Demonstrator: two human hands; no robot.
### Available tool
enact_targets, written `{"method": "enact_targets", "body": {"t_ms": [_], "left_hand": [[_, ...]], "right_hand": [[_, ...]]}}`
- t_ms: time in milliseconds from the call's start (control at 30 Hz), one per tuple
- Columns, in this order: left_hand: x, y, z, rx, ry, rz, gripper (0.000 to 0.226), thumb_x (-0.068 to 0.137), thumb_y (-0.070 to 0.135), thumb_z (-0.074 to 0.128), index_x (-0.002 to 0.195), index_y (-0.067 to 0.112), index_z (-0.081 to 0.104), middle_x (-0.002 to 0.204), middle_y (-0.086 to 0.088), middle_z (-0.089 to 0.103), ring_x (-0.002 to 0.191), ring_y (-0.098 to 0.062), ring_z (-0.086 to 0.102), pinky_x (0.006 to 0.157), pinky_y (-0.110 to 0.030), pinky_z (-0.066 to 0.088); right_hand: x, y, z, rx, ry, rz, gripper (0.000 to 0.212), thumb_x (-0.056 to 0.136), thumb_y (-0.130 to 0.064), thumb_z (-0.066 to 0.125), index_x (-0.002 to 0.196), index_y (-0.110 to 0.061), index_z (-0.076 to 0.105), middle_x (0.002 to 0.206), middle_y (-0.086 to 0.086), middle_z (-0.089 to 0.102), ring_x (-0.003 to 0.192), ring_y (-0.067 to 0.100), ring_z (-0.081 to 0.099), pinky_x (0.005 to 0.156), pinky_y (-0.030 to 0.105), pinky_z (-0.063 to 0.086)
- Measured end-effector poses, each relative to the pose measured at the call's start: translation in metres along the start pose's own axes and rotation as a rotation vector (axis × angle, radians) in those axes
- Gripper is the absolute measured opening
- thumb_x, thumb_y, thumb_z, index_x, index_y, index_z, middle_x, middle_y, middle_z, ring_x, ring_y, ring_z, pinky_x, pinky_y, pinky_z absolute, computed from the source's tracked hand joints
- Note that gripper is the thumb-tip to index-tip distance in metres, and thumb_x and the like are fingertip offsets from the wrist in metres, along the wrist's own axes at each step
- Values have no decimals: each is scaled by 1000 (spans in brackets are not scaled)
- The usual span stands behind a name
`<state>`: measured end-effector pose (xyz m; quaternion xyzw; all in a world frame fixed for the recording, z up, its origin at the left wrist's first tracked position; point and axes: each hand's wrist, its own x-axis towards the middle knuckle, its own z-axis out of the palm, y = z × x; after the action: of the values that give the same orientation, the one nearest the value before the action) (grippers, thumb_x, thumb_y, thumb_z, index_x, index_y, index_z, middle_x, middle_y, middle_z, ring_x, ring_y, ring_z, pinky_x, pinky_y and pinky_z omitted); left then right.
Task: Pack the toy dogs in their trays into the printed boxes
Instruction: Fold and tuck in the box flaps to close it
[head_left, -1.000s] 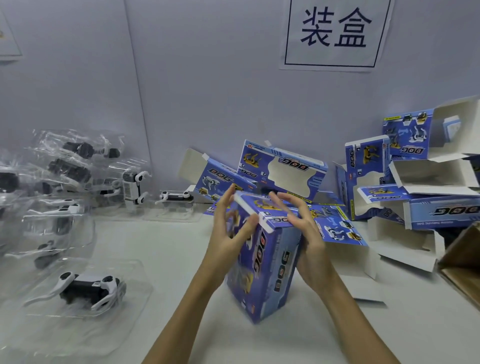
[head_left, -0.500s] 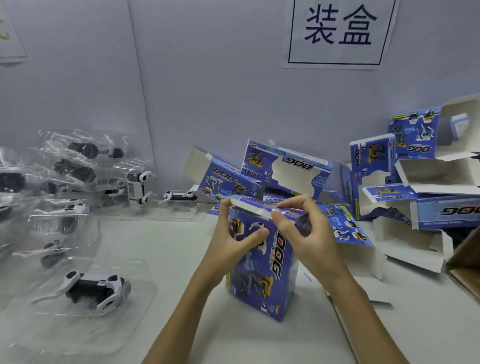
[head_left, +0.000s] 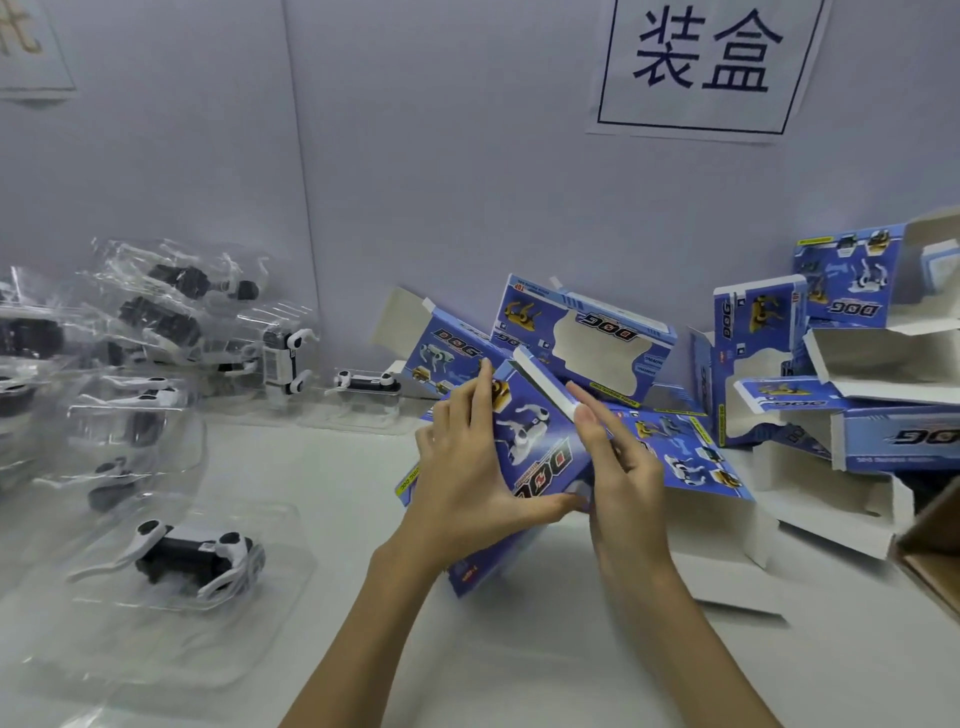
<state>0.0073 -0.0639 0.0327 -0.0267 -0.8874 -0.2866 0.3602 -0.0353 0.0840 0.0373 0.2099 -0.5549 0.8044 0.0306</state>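
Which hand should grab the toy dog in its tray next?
Probably the left hand. The nearest toy dog in its tray lies on the left side of the table, closer to it. The right hand could keep the blue box.

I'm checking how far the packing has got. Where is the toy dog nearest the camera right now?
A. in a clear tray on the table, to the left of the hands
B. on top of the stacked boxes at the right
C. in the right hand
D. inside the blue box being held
A: the toy dog lies in its clear tray on the table, left of both hands, which hold the blue box.
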Motion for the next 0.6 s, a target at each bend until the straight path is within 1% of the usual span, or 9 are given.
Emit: {"method": "enact_targets", "body": {"t_ms": [67, 133, 200, 267, 333, 367, 433, 500, 600], "left_hand": [[2, -5, -5, -22, 1, 79, 131, 61, 74, 79, 163, 18, 20, 153, 8, 37, 137, -13, 37, 116, -41, 36], [3, -11, -9, 84, 9, 213, 126, 62, 68, 82, 162, 19, 24, 154, 7, 38, 138, -13, 35, 118, -39, 30], [3, -17, -10, 140, 4, 286, 125, 62, 61, 89, 162, 20, 25, 157, 5, 37, 143, -13, 31, 122, -43, 24], [3, -20, -9, 122, -31, 290, 126, 61, 54, 93, 161, 20, 26, 158, 4, 38, 146, -14, 30, 125, -47, 20], [2, -21, -7, 105, -47, 288, 125, 61, 51, 95, 161, 18, 27, 158, 2, 39, 147, -15, 32, 126, -48, 19], [2, -20, -6, 105, -40, 293, 125, 61, 51, 95, 161, 18, 28, 158, 2, 40, 147, -16, 32, 126, -48, 20], [2, -18, -3, 102, -9, 301, 126, 60, 51, 96, 161, 17, 29, 157, 1, 40, 145, -13, 32, 125, -47, 22], [0, -16, -1, 86, 17, 283, 128, 58, 50, 97, 160, 15, 30, 156, 2, 40, 143, -8, 27, 123, -43, 23], [-2, -14, 2, 82, 16, 255, 129, 58, 52, 96, 162, 15, 28, 157, 3, 38, 143, -11, 29, 122, -40, 23]], "right_hand": [[8, -4, -14, -90, -111, 3, 29, 92, -38, 75, 120, -31, 69, 112, 4, 78, 102, 27, 77, 70, 41, 65], [13, -9, -24, -158, -198, 5, 28, 90, -28, 64, 116, -22, 58, 106, 3, 77, 93, 21, 77, 61, 30, 61], [14, -9, -23, -184, -232, 14, 28, 97, -27, 69, 113, -16, 50, 105, 5, 76, 90, 21, 77, 60, 28, 59], [11, -3, -18, -225, -215, -7, 31, 99, -31, 67, 112, -13, 45, 110, 13, 74, 96, 25, 77, 66, 37, 62], [8, 2, -14, -217, -180, -56, 31, 94, -33, 64, 116, -18, 48, 113, 11, 74, 100, 27, 76, 75, 49, 64], [8, 4, -13, -197, -177, -74, 33, 94, -33, 64, 123, -23, 51, 114, 7, 75, 102, 27, 76, 77, 51, 65], [7, 6, -14, -179, -180, -108, 41, 98, -30, 65, 137, -33, 58, 120, -1, 75, 108, 24, 75, 79, 45, 66], [6, 8, -14, -178, -159, -141, 43, 99, -28, 65, 140, -40, 64, 130, -5, 73, 119, 20, 71, 86, 43, 65], [5, 13, -11, -221, -124, -184, 44, 100, -28, 62, 144, -33, 62, 143, -9, 66, 137, 18, 59, 101, 52, 58]]}}
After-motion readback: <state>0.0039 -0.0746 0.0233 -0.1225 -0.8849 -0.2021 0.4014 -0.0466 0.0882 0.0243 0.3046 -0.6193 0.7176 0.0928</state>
